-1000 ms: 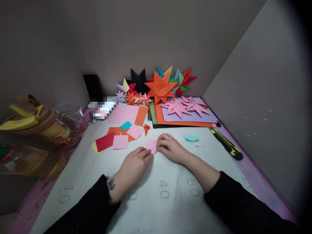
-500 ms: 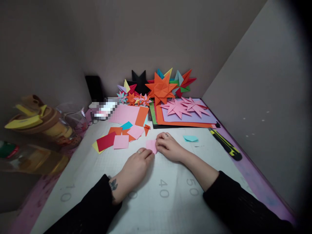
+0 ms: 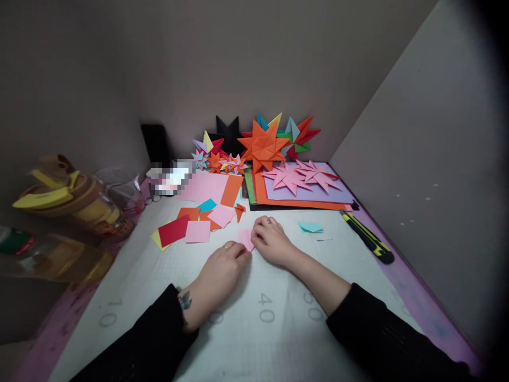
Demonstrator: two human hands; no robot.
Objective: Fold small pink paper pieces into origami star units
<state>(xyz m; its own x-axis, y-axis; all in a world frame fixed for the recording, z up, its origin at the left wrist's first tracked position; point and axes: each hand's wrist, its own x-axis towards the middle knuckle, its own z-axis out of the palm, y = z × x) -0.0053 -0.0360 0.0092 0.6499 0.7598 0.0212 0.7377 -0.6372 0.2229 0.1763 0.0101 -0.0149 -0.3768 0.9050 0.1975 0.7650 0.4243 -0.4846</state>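
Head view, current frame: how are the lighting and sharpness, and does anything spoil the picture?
In the head view, the light is dim, with a soft shadow beside the left hand; in the head view, the bottle looks stretched and softer than the large orange star; also in the head view, black covers the far right edge and a pixelated patch hides detail.

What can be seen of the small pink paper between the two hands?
The pink paper looks thin and plain, lying on the pale mat. The left hand has fingertips at its near edge; the right hand hides its right side. Only its left part shows, so its full outline and any folds cannot be told.
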